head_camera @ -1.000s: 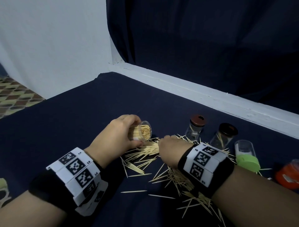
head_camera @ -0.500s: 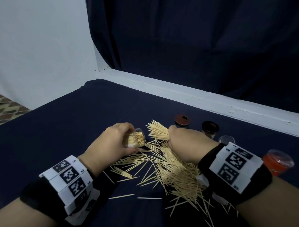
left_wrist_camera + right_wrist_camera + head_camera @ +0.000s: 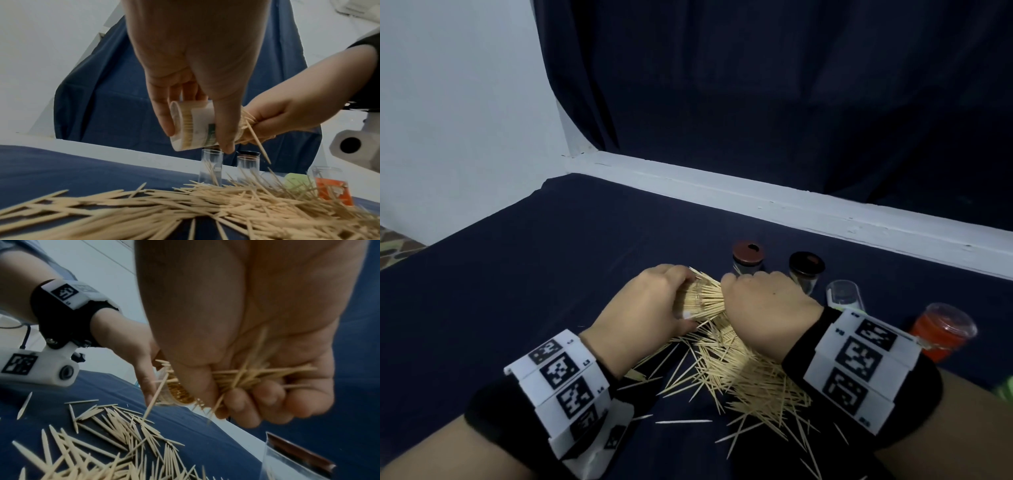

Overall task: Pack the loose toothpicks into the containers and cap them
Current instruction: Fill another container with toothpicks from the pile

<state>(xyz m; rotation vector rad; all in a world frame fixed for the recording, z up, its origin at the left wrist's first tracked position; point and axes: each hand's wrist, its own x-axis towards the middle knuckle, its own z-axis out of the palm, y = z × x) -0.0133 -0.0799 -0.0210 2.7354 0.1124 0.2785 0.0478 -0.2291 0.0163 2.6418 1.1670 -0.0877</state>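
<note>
My left hand [image 3: 654,305] grips a clear toothpick container [image 3: 193,126] tipped on its side, its mouth toward my right hand; it is packed with toothpicks. My right hand [image 3: 767,308] clutches a bundle of toothpicks [image 3: 705,294] whose tips sit at the container's mouth [image 3: 180,392]. One toothpick [image 3: 259,142] dangles from the bundle. A large heap of loose toothpicks [image 3: 743,373] lies on the dark blue cloth below both hands, also seen as the heap [image 3: 185,204] in the left wrist view.
Behind my right hand stand a brown-capped jar [image 3: 748,257] and a black-capped jar [image 3: 806,269]. Right of them are a clear container with a green base [image 3: 844,296] and an orange-labelled container [image 3: 941,330]. A white ledge [image 3: 791,209] borders the table's far side.
My right hand lifted a bundle of toothpicks off the heap and brought it left to the mouth of the container. My left hand kept holding the container, turned toward the bundle.
</note>
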